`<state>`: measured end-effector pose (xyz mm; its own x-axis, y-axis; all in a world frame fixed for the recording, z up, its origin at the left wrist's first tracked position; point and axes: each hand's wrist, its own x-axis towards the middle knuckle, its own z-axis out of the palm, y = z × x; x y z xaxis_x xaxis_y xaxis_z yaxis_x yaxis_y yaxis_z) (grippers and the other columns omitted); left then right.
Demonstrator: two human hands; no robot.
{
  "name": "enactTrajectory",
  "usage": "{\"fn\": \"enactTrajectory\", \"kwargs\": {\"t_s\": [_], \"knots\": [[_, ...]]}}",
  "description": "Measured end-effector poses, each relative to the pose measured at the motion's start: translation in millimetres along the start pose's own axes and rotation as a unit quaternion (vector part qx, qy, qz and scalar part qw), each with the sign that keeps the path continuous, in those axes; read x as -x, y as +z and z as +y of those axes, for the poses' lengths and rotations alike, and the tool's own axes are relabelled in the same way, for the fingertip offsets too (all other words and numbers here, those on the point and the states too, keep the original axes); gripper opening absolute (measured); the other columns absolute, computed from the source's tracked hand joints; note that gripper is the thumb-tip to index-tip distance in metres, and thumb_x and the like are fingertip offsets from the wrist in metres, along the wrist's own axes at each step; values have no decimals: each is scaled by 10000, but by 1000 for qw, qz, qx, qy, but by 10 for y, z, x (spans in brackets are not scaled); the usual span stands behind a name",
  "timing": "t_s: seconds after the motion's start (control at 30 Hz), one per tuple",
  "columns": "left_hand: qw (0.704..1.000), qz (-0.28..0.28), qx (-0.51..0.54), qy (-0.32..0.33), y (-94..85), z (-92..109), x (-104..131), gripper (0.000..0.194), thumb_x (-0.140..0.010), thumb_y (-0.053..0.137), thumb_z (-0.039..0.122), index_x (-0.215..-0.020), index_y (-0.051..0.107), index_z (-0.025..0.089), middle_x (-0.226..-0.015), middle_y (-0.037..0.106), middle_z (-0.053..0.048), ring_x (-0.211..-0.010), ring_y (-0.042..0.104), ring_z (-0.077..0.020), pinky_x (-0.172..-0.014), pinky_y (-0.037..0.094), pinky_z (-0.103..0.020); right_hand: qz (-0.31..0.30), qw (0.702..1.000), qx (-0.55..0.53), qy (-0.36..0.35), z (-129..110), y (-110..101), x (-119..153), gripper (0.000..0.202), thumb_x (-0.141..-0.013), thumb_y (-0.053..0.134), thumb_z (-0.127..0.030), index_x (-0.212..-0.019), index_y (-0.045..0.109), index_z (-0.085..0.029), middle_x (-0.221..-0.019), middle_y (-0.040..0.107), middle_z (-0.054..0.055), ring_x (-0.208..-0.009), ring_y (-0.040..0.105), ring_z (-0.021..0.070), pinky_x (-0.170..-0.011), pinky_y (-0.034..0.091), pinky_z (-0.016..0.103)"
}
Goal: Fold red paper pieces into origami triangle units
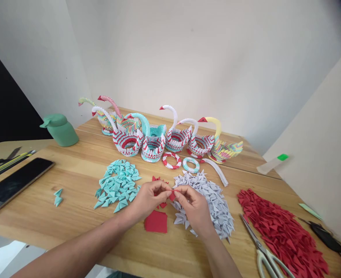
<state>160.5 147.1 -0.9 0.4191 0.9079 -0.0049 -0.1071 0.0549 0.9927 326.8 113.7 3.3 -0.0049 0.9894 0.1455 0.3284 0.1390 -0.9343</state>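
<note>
Between the fingertips of both hands is a small red paper piece [173,195], partly covered by the fingers. My left hand [150,196] pinches its left side, and my right hand [194,204] pinches the right. Just below them lies a stack of red paper slips [155,222]. Several folded red pieces [160,204] rest behind and beside my left fingers. A heap of teal folded triangles [118,185] spreads to the left of my left hand. Pale grey-white folded triangles [216,204] are piled behind and around my right hand.
Several paper swans [153,143] stand at the back, with a red-white ring [172,160], a teal-white ring [190,165] and a white neck [218,172] before them. Red triangles [286,235] and scissors [260,247] lie right. A phone [16,185] and green jug [61,131] sit left.
</note>
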Motion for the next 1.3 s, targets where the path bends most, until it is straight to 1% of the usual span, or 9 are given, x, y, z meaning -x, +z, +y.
{"fn": "enactTrajectory", "kwargs": {"t_s": [0.4,0.57,0.63,0.77,0.9,1.03,1.13,1.2,1.3], "knots": [[996,-6,-80,46,32,18,28,149,-776,604,240,-699,650,121,-618,567,0,-572,474,-95,-547,407,-205,-21,998,-47,36,-35,5,-1,285,-863,584,-414,-698,566,-183,-594,487,-33,-549,415,115,-512,332,219],[1000,-14,10,3,11,-14,8,197,-749,656,310,-707,634,119,-563,549,17,-503,457,-80,-507,385,-202,48,987,-144,57,42,-25,-31,316,-888,544,-476,-792,616,-183,-665,551,0,-643,519,153,-600,426,246],[998,2,61,-14,-8,-3,-5,256,-742,674,374,-724,635,122,-538,536,26,-484,459,-81,-495,398,-206,34,987,-152,40,32,-20,-33,334,-911,501,-489,-867,631,-184,-716,585,20,-699,555,173,-653,456,267],[993,30,111,-16,-20,38,-11,318,-710,709,437,-725,642,127,-522,508,41,-479,470,-83,-493,419,-215,-41,991,-122,21,-27,36,-10,263,-858,601,-435,-935,620,-185,-798,629,35,-735,572,180,-682,469,280],[993,15,120,-11,-14,34,-11,334,-718,710,446,-740,648,118,-614,592,6,-498,507,-84,-512,434,-221,22,999,-36,4,-44,51,13,162,-834,621,-356,-799,607,-198,-720,617,10,-666,556,166,-625,449,263],[989,-7,143,-44,-40,11,-21,441,-822,559,535,-858,667,109,-690,655,-42,-484,558,-94,-493,427,-218,64,992,61,-92,-37,21,15,56,-832,586,-218,-820,641,-221,-809,656,26,-771,597,194,-718,448,289],[988,-34,128,-85,-61,25,-19,444,-809,577,535,-793,657,99,-668,667,-53,-458,565,-87,-470,393,-198,65,984,86,-145,-27,23,16,117,-831,563,-168,-825,659,-235,-837,667,29,-812,615,200,-760,450,299],[988,-34,115,-94,-66,50,-15,391,-739,674,495,-724,634,107,-644,664,-37,-448,558,-78,-468,383,-187,56,985,86,-141,-26,29,21,130,-837,558,-180,-847,674,-239,-867,679,35,-839,622,206,-782,455,307],[991,-17,98,-89,-65,96,-7,375,-691,713,478,-672,609,118,-606,653,-18,-434,539,-72,-461,373,-184,38,997,33,-57,-48,21,29,176,-869,557,-299,-983,674,-232,-943,696,52,-878,632,221,-785,472,313]]}}
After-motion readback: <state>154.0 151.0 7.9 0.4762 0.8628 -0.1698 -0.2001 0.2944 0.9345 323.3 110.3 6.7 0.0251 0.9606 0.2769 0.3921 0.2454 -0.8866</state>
